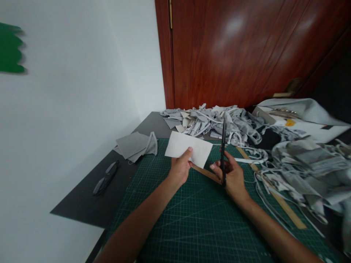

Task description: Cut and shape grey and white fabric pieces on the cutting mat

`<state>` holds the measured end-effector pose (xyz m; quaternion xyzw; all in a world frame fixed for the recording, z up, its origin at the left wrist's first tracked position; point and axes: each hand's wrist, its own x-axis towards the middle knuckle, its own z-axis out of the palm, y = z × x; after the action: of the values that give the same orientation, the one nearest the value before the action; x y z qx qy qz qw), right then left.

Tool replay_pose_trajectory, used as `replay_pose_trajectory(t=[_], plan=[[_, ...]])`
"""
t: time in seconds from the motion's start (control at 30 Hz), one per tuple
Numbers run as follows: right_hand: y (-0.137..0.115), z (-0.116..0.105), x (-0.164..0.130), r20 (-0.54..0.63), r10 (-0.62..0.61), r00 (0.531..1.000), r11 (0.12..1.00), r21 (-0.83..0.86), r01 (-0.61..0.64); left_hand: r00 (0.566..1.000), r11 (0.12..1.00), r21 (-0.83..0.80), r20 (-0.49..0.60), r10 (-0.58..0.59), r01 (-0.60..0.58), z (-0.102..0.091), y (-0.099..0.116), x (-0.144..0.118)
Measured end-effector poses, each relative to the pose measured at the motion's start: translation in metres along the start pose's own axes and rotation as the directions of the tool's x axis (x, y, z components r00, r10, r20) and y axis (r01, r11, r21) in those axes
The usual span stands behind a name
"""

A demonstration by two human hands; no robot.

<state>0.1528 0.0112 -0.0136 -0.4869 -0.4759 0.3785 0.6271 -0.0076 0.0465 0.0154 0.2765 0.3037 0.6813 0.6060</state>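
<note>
My left hand (180,168) grips a white rectangular piece of fabric (188,148) by its near edge, thumb on top, holding it above the green cutting mat (197,219). Just to the right, my right hand (233,174) holds black scissors (223,146) with the blades pointing up and away, closed or nearly so. The scissor blades stand a little to the right of the white piece, not touching it.
A wooden ruler (276,199) lies diagonally on the mat under my hands. Heaps of grey fabric scraps (216,122) fill the back and grey strips (307,171) the right side. Folded grey pieces (135,145) and a black tool (105,178) lie at the left. A wooden door (246,51) stands behind.
</note>
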Motion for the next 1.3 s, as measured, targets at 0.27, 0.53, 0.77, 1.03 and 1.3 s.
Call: replay_pose_trajectory(t=[0.27,0.53,0.77,1.03,1.3], plan=[[0.005,-0.014,0.019,0.010,0.001,1.000,0.954,-0.299,0.002,0.997,0.997,-0.046,0.028,0.067,-0.066,0.001,0.001,0.000],[0.033,-0.077,0.068,0.015,-0.031,0.999,0.568,-0.823,0.030,0.991,0.991,0.013,-0.021,0.135,-0.135,-0.005,-0.001,0.008],[0.046,-0.106,0.081,0.142,0.014,0.990,0.473,-0.873,0.119,0.997,0.991,0.105,0.001,0.077,-0.077,-0.011,-0.005,0.010],[0.041,-0.105,0.081,0.262,0.058,0.963,0.407,-0.887,0.217,0.996,0.999,0.007,0.080,-0.034,0.033,-0.003,0.000,0.001],[0.044,-0.107,0.073,0.380,0.097,0.920,0.276,-0.898,0.342,0.997,0.999,0.031,0.065,-0.038,0.036,-0.008,-0.005,0.002]])
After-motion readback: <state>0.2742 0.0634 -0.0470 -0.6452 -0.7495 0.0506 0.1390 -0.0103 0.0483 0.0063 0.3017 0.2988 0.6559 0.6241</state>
